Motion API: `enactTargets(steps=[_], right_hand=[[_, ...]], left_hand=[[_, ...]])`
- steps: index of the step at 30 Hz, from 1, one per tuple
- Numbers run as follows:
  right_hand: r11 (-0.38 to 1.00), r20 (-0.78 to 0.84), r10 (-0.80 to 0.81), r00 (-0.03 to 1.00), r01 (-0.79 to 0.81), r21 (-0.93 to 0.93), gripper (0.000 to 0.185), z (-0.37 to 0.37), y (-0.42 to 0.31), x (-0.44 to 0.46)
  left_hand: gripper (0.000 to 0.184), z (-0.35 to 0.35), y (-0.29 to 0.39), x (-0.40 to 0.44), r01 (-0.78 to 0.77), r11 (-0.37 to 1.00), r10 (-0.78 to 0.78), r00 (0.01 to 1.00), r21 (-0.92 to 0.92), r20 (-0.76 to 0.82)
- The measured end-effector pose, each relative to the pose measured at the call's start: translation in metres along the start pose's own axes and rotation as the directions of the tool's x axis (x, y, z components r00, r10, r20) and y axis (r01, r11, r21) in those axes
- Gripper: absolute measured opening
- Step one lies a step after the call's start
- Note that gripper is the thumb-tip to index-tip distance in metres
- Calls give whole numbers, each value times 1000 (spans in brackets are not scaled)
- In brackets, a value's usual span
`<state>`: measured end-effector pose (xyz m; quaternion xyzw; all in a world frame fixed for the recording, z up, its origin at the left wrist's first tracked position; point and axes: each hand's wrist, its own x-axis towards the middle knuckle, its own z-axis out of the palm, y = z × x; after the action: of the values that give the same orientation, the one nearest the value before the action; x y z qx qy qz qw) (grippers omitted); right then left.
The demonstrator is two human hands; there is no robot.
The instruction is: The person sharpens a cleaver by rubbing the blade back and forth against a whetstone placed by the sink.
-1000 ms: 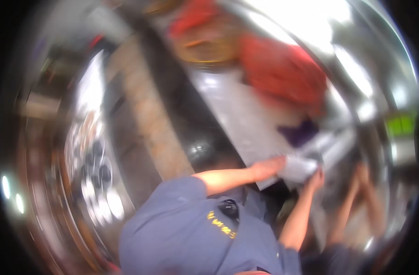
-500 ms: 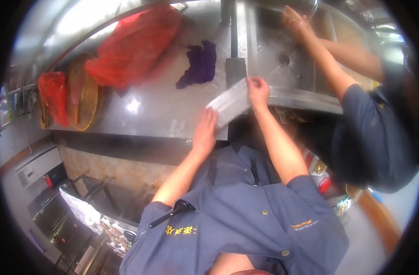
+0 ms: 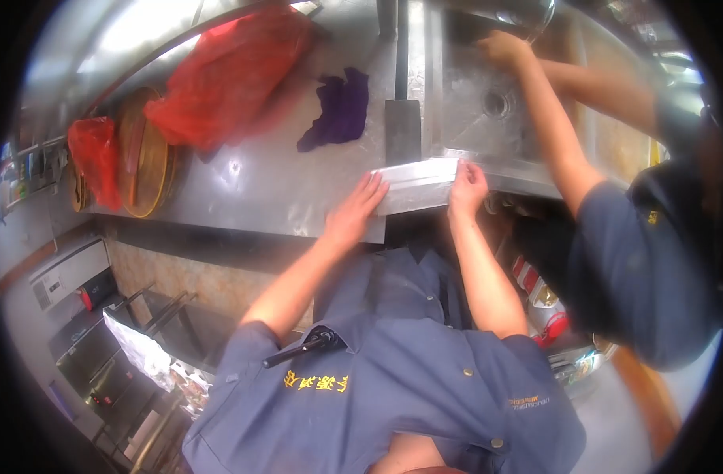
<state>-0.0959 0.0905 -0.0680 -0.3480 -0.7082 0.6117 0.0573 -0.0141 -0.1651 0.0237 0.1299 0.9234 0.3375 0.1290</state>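
Observation:
Between my two hands is a flat, silvery-white rectangular packet [image 3: 418,183], lying nearly level across the front edge of the metal counter. The fingers of my left hand [image 3: 357,209] are on its left end. At its right end, my right hand [image 3: 468,189] has its fingers curled in a pinch at the corner. What the packet contains cannot be made out. A crumpled purple cloth [image 3: 342,109] lies on the counter beyond my left hand.
Red plastic bags [image 3: 231,75] and a round yellow-rimmed basket [image 3: 168,170] occupy the counter's left side. At the right, a co-worker's hands [image 3: 505,49] are over a metal sink [image 3: 464,110]. The co-worker's dark sleeve [image 3: 614,229] is close to my right arm.
The view has swung round and steadied since the first frame. Since the second, the packet has turned from a steep slant to nearly level, and my right hand has come lower.

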Motion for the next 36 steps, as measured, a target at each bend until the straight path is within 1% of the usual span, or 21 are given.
enactTargets(steps=[1,4,8,9,13,14,15,16,18,19,20,22,24,26,27,28,29,30,32,34,36], right_hand=[[997,-101,-48,994,53,54,25,3,-9,6],[995,-168,-46,985,60,80,26,17,-51,38],[998,-139,-22,990,31,63,25,3,-47,23],[991,-122,-45,992,60,120,24,-8,-24,15],[990,-109,58,992,-43,136,24,-18,-11,3],[983,-75,19,997,-5,183,25,-2,-17,21],[972,-43,-23,999,32,231,26,16,-31,38],[987,-46,-74,996,80,140,27,33,-51,48],[996,-12,-69,998,70,51,28,50,-65,54],[988,-13,-143,990,143,53,25,49,-62,46],[986,-19,-153,988,154,57,25,42,-49,36],[988,56,-138,989,134,75,21,21,-7,8],[992,146,73,987,-87,93,19,14,4,-20],[998,197,-35,980,43,-37,32,39,-16,-14],[998,223,-57,973,51,31,36,61,-25,-5],[995,294,-43,955,14,100,37,83,-35,8],[997,263,-77,962,68,45,34,100,-48,14],[997,263,-73,962,64,45,34,100,-46,13],[978,211,-181,960,198,-62,31,99,-44,8],[986,230,-128,965,149,-76,28,64,-32,-16],[979,228,0,974,46,-198,28,36,-28,-37]], left_hand=[[84,7,-23,24,-80,997,80,997,14,3],[84,-20,-39,102,-233,972,233,972,14,-14],[83,-8,-32,79,-215,977,215,976,-1,-25],[83,4,-27,53,-167,985,167,986,-44,-3],[80,-6,-14,41,-95,984,105,992,-153,62],[80,-6,-20,51,-102,984,112,992,-148,57],[79,-7,-30,68,-103,982,100,995,-160,-27],[78,-7,-39,79,-95,980,77,991,-177,-106],[76,-10,-36,70,-72,988,57,992,-136,-109],[76,-4,-32,54,-28,986,7,992,-165,-128],[77,0,-30,42,0,982,-29,988,-189,-153],[79,9,-16,-10,70,987,-80,995,-143,-67],[78,10,-1,-47,139,984,-143,989,-113,-26],[79,10,3,-50,184,977,-196,975,-111,-106],[79,6,0,-45,190,975,-201,975,-115,-96],[78,-2,-8,-27,199,975,-214,963,-101,-166],[77,-6,-13,-14,208,974,-223,945,-87,-240],[77,-6,-15,-14,209,974,-224,945,-85,-237],[75,-8,-20,-15,182,983,-167,955,39,-246],[73,9,-11,-44,194,981,-188,966,16,-179],[72,9,5,-64,177,984,-177,979,-15,-104]])
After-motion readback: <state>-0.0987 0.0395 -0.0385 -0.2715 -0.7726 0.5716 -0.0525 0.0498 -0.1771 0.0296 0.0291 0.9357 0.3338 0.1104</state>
